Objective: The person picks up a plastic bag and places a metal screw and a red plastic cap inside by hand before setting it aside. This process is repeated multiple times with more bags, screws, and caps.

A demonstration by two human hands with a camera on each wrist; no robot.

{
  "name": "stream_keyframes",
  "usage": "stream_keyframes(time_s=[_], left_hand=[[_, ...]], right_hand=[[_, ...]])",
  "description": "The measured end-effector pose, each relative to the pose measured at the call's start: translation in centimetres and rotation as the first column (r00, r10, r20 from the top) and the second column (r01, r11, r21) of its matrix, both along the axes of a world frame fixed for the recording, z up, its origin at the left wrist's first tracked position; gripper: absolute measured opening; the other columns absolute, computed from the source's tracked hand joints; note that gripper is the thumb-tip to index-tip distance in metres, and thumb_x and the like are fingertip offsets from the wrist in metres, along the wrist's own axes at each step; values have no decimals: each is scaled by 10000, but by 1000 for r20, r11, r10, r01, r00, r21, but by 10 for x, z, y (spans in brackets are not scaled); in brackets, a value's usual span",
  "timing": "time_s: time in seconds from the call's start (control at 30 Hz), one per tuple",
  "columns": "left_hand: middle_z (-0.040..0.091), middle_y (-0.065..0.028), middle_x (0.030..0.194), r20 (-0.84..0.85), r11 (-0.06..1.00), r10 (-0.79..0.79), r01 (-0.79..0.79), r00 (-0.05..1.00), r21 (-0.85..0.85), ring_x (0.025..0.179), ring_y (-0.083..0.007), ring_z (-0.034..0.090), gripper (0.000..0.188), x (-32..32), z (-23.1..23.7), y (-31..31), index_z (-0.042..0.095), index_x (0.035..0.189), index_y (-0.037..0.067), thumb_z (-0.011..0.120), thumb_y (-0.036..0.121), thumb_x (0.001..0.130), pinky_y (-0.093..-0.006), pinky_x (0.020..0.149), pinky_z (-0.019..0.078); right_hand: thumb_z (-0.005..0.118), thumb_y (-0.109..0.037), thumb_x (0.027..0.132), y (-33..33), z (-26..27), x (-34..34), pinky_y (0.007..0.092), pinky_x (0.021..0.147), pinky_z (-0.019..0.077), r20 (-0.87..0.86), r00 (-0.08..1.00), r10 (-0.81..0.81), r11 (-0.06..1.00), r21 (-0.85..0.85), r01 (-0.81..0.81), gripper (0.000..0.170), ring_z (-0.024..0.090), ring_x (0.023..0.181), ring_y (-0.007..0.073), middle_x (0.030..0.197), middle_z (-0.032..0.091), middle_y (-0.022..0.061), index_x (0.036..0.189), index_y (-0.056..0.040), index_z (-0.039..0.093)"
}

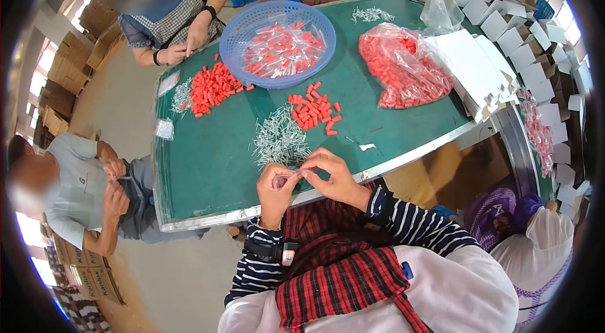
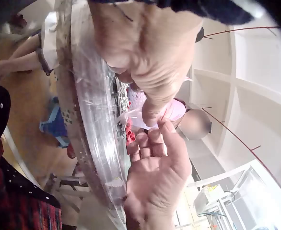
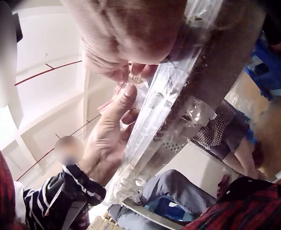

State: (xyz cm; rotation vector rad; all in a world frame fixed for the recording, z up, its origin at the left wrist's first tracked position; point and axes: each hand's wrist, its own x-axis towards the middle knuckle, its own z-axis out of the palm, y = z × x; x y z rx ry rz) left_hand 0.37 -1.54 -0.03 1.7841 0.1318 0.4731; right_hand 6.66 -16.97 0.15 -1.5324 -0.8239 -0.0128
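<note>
At the table's near edge, the left hand and right hand meet at the fingertips, pinching a small clear plastic bag. In the right wrist view a red line runs along the bag, between the left hand and the right hand. The left wrist view has the left hand above and the right hand below, thumbs nearly touching. Whether anything is inside the bag is hidden. Just beyond the hands lie a pile of screws and red plugs.
On the green table stand a blue basket of filled bags, a large bag of red plugs and another red pile. White sheets lie at the right. Other people sit around the table.
</note>
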Motion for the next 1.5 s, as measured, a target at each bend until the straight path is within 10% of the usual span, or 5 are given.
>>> stream_keyframes(time_s=[0.3, 0.5, 0.77, 1.4, 1.5], left_hand=[[564, -64, 749, 106, 991, -6, -8, 994, 131, 658, -152, 533, 180, 2, -2, 0, 570, 770, 7, 736, -30, 712, -269, 580, 418], [575, -63, 765, -28, 991, -72, 68, 997, -111, 712, -154, 572, 170, 2, 3, -10, 604, 850, 5, 716, -33, 728, -269, 610, 442], [593, -99, 782, 16, 982, -29, 26, 999, 187, 677, -175, 582, 100, 1, 2, -4, 613, 863, -21, 662, -5, 777, -279, 616, 456], [514, -18, 714, 60, 993, 33, -40, 998, 112, 614, -72, 452, 44, 0, 1, -2, 604, 787, -29, 644, -46, 785, -223, 535, 361], [536, -57, 691, 27, 994, 52, -54, 998, 98, 610, -119, 503, 64, -1, 4, -2, 608, 779, -21, 665, -40, 757, -248, 555, 405]], right_hand=[[672, -47, 799, 4, -2, 0, 290, 644, 459, -49, 997, -51, 999, -19, 50, 98, 557, 710, 170, 803, 561, 70, 880, -10, 632], [654, -44, 814, 2, -4, 0, 297, 626, 460, -47, 991, -128, 990, -59, 125, 85, 572, 714, 182, 802, 564, 83, 881, -2, 624], [641, -58, 830, 3, -7, 0, 335, 645, 458, 11, 998, -68, 997, -34, 68, 83, 564, 726, 246, 799, 559, 98, 895, -17, 609], [559, 30, 846, 5, -5, -8, 380, 703, 466, -75, 996, -55, 997, -64, 50, 92, 572, 813, 326, 889, 557, 143, 922, -14, 529], [559, 81, 791, 2, -3, -3, 380, 709, 473, 179, 984, -26, 999, -40, 34, 191, 570, 823, 322, 902, 550, 134, 954, -16, 558]])
